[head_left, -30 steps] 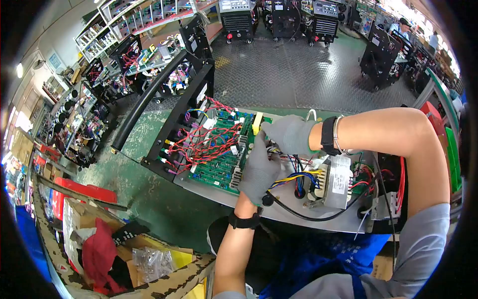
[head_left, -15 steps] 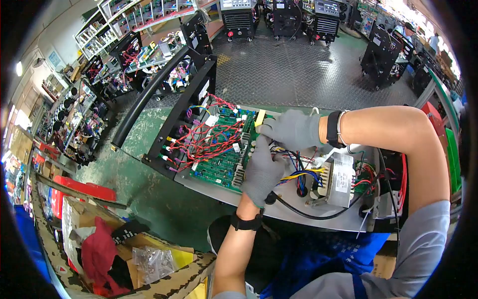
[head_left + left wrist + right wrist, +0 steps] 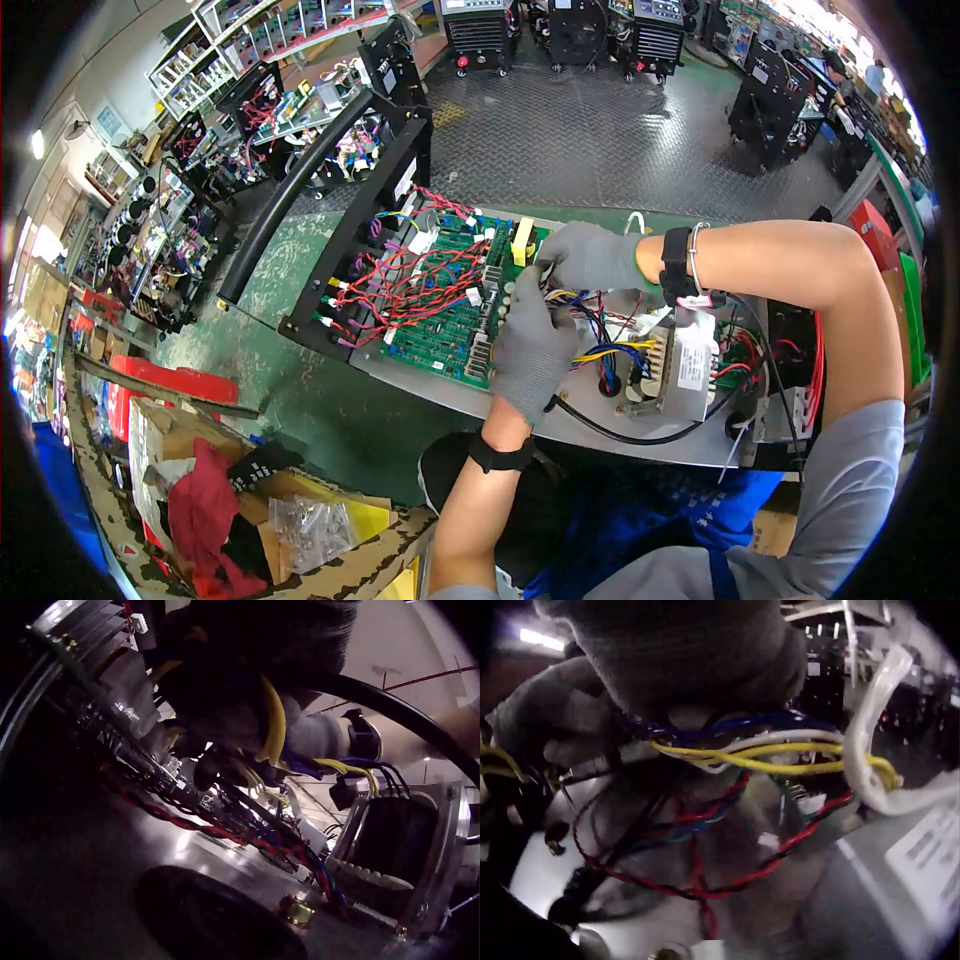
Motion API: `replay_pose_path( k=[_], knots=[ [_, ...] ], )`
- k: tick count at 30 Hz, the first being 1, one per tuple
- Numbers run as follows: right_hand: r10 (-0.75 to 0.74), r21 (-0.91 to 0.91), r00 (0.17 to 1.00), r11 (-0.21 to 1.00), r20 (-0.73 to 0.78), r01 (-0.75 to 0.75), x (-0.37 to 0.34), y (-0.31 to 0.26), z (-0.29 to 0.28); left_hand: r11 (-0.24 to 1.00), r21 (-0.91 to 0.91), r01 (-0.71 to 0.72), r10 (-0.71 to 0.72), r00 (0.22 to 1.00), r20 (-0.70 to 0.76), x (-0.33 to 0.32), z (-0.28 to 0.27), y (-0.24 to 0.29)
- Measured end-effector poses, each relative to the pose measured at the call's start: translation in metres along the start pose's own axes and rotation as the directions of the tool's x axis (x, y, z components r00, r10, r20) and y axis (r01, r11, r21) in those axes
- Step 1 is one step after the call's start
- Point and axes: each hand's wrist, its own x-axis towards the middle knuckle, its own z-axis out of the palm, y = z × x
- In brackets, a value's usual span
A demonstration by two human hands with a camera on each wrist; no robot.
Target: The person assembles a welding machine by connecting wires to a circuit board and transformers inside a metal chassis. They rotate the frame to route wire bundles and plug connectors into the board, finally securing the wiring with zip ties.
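Both grey-gloved hands meet at the right edge of a green circuit board [image 3: 435, 325]. My left hand [image 3: 535, 345] reaches up from the near side, its fingers pinching wires at the board's edge. From the right comes my right hand [image 3: 595, 260], fingers curled down on the wires beside the left fingertips. Blue, white and yellow wires [image 3: 780, 757] run from under the right glove in the right wrist view. Beside the left hand, a yellow wire [image 3: 272, 724] bends downward in the left wrist view. The gloves hide the wire ends. A yellow block component [image 3: 523, 240] stands just left of the right hand.
A transformer [image 3: 685, 370] with a white label sits right of the hands on the metal chassis [image 3: 590, 425]. Red twisted wires [image 3: 420, 285] cover the board. A black panel with a handle [image 3: 285, 205] rises at left. A black cable [image 3: 640, 437] curves along the near edge.
Both hands have shifted slightly to the right and toward the near side. The right fingers, extended leftward half a second ago, now curl downward. More of the yellow component shows.
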Motion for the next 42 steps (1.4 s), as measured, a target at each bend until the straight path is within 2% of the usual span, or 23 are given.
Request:
replay_pose_path(
  k=[1,4,6,9,10,13,15,17,18,21,24,27,31,33,34,35,36,37,38,39,40,41,42],
  knots=[
    [0.050,0.045,0.998,0.998,0.031,-0.051,0.001,-0.001,-0.002,0.997,0.049,0.064,-0.065,0.998,0.021,-0.001,-0.001,0.004],
    [0.092,0.066,0.935,0.990,0.342,-0.122,0.006,-0.006,-0.028,0.998,0.032,0.055,-0.055,0.998,0.009,-0.001,-0.002,0.002],
    [-0.135,-0.201,0.942,0.958,0.306,0.202,0.017,0.000,-0.029,1.000,0.026,0.007,-0.007,1.000,-0.014,-0.003,0.001,-0.004],
    [-0.223,-0.508,0.858,0.726,0.463,0.463,0.020,-0.010,-0.034,1.000,0.022,0.002,-0.002,1.000,-0.006,-0.003,-0.001,-0.003],
    [-0.209,-0.516,0.843,0.710,0.495,0.479,0.026,-0.011,-0.033,1.000,0.022,0.011,-0.011,1.000,0.004,-0.004,-0.003,-0.001],
    [-0.041,-0.475,0.861,0.820,0.507,0.319,0.037,-0.029,-0.036,1.000,-0.005,0.020,-0.020,0.999,0.032,-0.005,-0.008,0.006],
    [0.082,-0.575,0.904,0.795,0.420,0.195,0.031,-0.053,-0.037,1.000,-0.013,0.018,-0.017,0.999,0.049,-0.005,-0.009,0.006],
    [0.069,-0.641,0.814,0.656,0.577,0.399,0.028,-0.075,-0.046,1.000,-0.009,-0.003,0.003,0.999,0.050,-0.005,-0.009,0.006],
    [-0.013,-0.617,0.745,0.550,0.667,0.562,0.034,-0.067,-0.045,1.000,-0.002,-0.018,0.018,0.999,0.043,-0.006,-0.009,0.005],
    [-0.223,-0.443,0.521,0.320,0.824,0.838,0.055,-0.023,-0.038,1.000,0.000,-0.019,0.019,0.999,0.037,-0.006,-0.009,0.003],
    [-0.412,-0.337,0.531,0.455,0.741,0.824,0.048,-0.005,-0.038,0.998,0.049,-0.035,0.035,0.999,0.005,-0.008,-0.005,-0.001],
    [-0.445,-0.329,0.525,0.446,0.725,0.832,0.048,0.002,-0.033,0.997,0.072,-0.031,0.030,1.000,0.008,-0.008,-0.004,-0.004],
    [-0.392,-0.444,0.652,0.501,0.649,0.743,0.039,0.003,-0.024,0.999,0.038,0.014,-0.016,0.998,0.059,-0.009,-0.007,-0.003],
    [-0.324,-0.545,0.716,0.479,0.619,0.688,0.034,0.003,-0.019,0.995,-0.029,-0.091,0.087,0.989,-0.121,-0.010,-0.007,-0.002],
    [-0.428,-0.536,0.685,0.427,0.590,0.728,0.031,0.004,-0.019,0.988,-0.054,-0.147,0.133,0.968,-0.212,-0.011,-0.007,-0.002],
    [-0.346,-0.424,0.809,0.716,0.475,0.555,0.028,0.005,-0.017,0.986,-0.076,-0.149,0.120,0.947,-0.298,-0.012,-0.011,0.001],
    [-0.208,-0.248,0.901,0.915,0.381,0.317,0.017,-0.002,-0.016,0.984,-0.096,-0.153,0.106,0.919,-0.379,-0.013,-0.020,0.006],
    [-0.043,-0.149,0.926,0.983,0.375,0.106,0.013,-0.007,-0.018,0.980,-0.117,-0.159,0.089,0.885,-0.458,-0.014,-0.027,0.007],
    [0.123,-0.047,0.925,0.992,0.358,-0.113,0.008,-0.012,-0.019,0.961,-0.268,-0.068,-0.056,0.901,-0.430,-0.014,-0.033,-0.001],
    [-0.075,-0.176,0.944,0.975,0.321,0.137,0.014,0.002,-0.014,0.950,-0.305,-0.071,-0.088,0.874,-0.477,-0.014,-0.039,-0.001],
    [-0.277,-0.306,0.909,0.877,0.311,0.371,0.024,0.027,-0.003,0.937,-0.340,-0.076,-0.122,0.843,-0.524,-0.015,-0.045,0.002],
    [-0.464,-0.425,0.823,0.705,0.329,0.567,0.032,0.041,0.002,0.924,-0.374,-0.084,-0.156,0.808,-0.568,-0.017,-0.051,0.007],
    [-0.302,-0.327,0.906,0.859,0.298,0.393,0.028,0.032,0.001,0.943,-0.325,-0.077,-0.146,0.781,-0.607,-0.019,-0.057,0.013]
  ],
)
